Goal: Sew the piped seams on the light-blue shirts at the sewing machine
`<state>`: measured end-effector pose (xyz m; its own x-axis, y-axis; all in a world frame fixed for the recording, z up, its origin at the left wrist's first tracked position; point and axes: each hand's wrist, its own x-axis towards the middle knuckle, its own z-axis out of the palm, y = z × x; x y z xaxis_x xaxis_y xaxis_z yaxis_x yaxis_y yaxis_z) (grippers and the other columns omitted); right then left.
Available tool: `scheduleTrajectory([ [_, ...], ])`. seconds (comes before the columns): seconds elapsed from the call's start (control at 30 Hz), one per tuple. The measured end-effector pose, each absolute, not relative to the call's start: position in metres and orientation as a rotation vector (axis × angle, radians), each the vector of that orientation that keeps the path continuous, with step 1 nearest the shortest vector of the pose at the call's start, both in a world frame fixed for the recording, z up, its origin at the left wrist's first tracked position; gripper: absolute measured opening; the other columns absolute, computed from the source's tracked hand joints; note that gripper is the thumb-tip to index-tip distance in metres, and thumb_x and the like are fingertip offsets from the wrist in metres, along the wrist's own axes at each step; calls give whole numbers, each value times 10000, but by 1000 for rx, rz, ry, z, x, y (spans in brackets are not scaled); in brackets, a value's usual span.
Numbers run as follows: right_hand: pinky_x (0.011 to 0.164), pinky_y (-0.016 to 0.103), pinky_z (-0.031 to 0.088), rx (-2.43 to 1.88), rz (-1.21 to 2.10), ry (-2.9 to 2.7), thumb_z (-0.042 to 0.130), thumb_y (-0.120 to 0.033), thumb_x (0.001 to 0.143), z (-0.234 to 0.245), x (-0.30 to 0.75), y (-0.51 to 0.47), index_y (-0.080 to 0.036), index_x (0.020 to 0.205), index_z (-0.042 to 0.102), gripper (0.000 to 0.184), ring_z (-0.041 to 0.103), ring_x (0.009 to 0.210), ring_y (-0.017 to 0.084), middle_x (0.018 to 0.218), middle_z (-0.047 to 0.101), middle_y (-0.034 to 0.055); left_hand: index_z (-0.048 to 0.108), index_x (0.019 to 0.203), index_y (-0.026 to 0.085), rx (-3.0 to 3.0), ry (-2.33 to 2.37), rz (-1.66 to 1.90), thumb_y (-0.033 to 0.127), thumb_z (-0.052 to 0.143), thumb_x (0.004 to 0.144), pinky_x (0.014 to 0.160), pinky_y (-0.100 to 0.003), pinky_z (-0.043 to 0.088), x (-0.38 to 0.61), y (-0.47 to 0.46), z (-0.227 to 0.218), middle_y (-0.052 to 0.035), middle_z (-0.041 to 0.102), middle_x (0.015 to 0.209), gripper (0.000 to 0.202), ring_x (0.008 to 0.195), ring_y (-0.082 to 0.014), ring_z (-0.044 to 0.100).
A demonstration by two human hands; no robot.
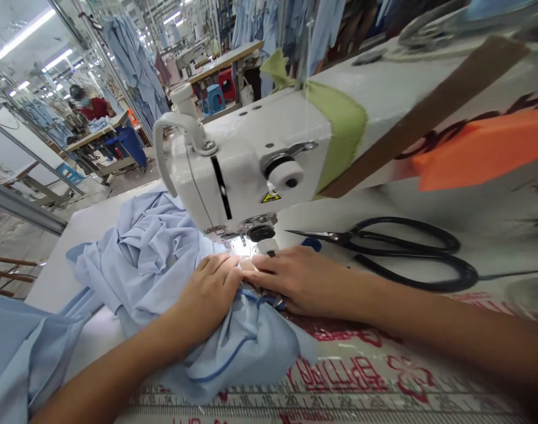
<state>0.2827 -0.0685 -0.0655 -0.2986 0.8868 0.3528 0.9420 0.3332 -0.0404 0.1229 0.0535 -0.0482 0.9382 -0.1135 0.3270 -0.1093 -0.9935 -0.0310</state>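
So you've got a rumpled heap of light blue cloth (162,277) bunched up in front of the sewing machine (233,171), with a darker blue seam line (224,365) curving across the fold nearest you. It sits on the left part of the table (87,224), feeds toward the presser foot (237,235), and spills past the near left edge. Your left hand (209,291) is pressed down on the folds with the fingers together, and your right hand (304,280) comes in from the other side, lying over the cloth. Both are holding it just in front of the foot, fingertips almost meeting, neither spread wide.

For room, black-handled scissors (396,253) lie just past your right hand, toward the right side of the table, and a printed ruler (295,403) runs along the near edge. A co-worker (94,106) sits at another station well off in the background.

The needle and the exact spot under the foot are hard to make out behind your fingers and the lamp glare. An orange patch (481,150) on the blurry right side gets cut off by the frame.
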Motion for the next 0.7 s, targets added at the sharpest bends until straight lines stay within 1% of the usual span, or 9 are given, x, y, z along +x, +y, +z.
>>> scheduleTrajectory([
  [0.1, 492, 283, 275, -1686, -229, -2226, 489, -89, 666, -50, 288, -79, -175, 928, 578, 290, 477, 589, 145, 772, 580, 35, 488, 1095, 101, -3243, 21, -579, 122, 405, 877, 970, -411, 438, 96, 44, -29, -143, 513, 1214, 234, 1164, -220, 456],
  [0.17, 487, 278, 288, -1692, -108, -2204, 488, -132, 693, -38, 288, -93, -192, 820, 565, 160, 469, 570, 137, 751, 556, 27, 493, 1076, 121, -3314, -97, -765, 197, 453, 877, 929, -391, 468, 65, 36, -23, -147, 524, 1183, 217, 1145, -218, 473],
  [0.27, 510, 270, 341, -1646, 65, -2264, 537, -162, 685, -32, 280, -116, -198, 913, 547, 230, 518, 712, 161, 957, 563, 63, 486, 1107, 112, -3328, 4, -626, 423, 539, 822, 887, -419, 489, 21, 27, -36, -162, 572, 1088, 425, 1121, -263, 486],
  [0.37, 549, 270, 371, -1630, 64, -2335, 514, -115, 736, -43, 266, -125, -177, 1007, 540, 279, 522, 881, 203, 1142, 532, 104, 462, 1172, 131, -3266, 55, -459, 288, 513, 856, 933, -450, 449, -2, 27, -57, -156, 556, 1162, 356, 1177, -276, 453],
  [0.43, 552, 261, 370, -1617, 132, -2269, 453, -115, 810, -49, 258, -120, -164, 942, 553, 173, 532, 855, 189, 1083, 575, 97, 497, 1100, 160, -3259, -45, -597, 213, 404, 896, 852, -378, 494, -3, 31, -61, -114, 614, 1062, 230, 1060, -230, 553],
  [0.5, 550, 247, 368, -1626, 319, -2111, 420, -151, 860, -48, 253, -106, -154, 909, 545, 134, 544, 739, 154, 885, 627, 66, 512, 995, 184, -3211, -374, -651, 233, 351, 915, 644, -262, 511, 2, 39, -53, -44, 660, 826, 187, 777, -169, 639],
  [0.57, 548, 235, 367, -1696, 483, -1951, 433, -204, 878, -42, 252, -90, -144, 904, 543, 127, 530, 618, 129, 692, 610, 25, 508, 926, 193, -3122, -738, -381, 302, 365, 913, 491, -216, 438, 10, 49, -40, 10, 631, 653, 180, 568, -145, 613],
  [0.63, 537, 240, 361, -1872, 418, -1846, 457, -243, 878, -36, 252, -79, -131, 935, 548, 156, 525, 576, 131, 642, 600, 24, 520, 883, 184, -2960, -913, 24, 364, 383, 898, 470, -232, 402, 16, 58, -28, 6, 611, 610, 227, 542, -175, 605],
  [0.7, 524, 257, 355, -2024, 106, -1788, 490, -254, 855, -36, 254, -79, -120, 1003, 544, 207, 538, 586, 151, 719, 624, 57, 532, 881, 165, -2778, -943, 121, 383, 365, 896, 494, -265, 410, 18, 61, -24, -34, 624, 679, 275, 590, -213, 611],
])
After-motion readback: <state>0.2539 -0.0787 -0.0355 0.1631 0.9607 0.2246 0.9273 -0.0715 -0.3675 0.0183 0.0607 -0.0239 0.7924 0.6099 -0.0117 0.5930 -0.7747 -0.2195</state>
